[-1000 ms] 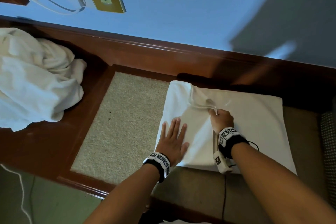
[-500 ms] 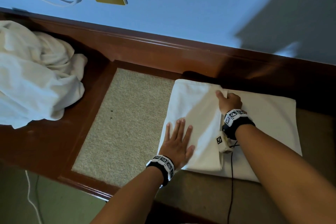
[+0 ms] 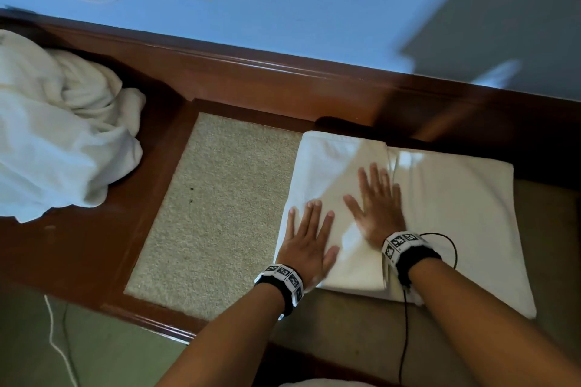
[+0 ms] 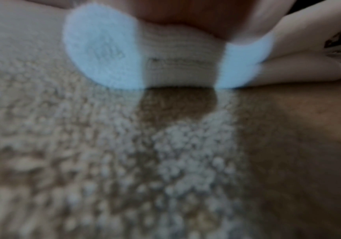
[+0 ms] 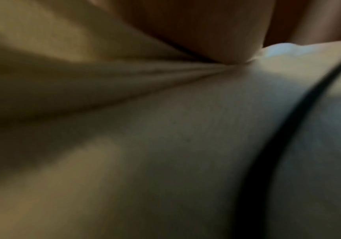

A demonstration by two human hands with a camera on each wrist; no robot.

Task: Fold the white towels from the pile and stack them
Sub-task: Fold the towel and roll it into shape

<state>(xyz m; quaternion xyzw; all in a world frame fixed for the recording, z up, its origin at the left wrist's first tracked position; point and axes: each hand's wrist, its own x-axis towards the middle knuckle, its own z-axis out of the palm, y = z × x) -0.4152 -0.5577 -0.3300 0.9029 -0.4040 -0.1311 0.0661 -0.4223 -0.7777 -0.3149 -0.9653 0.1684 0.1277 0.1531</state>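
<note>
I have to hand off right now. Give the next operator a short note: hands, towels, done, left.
Left hand: flat, fingers straight, pressing the near left part of the folded towel.
Right hand: flat, spread, pressing its right edge.
The folded towel lies on the left half of a wider white towel on the beige mat.
Unfolded pile: far left, on the wooden ledge.
Done: this fold laid down.
Left: smooth it, then fold and stack the pile.

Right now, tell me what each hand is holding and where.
Nothing is held. The left hand and right hand lie flat, fingers straight, pressing on the top of the folded white towel.
</note>
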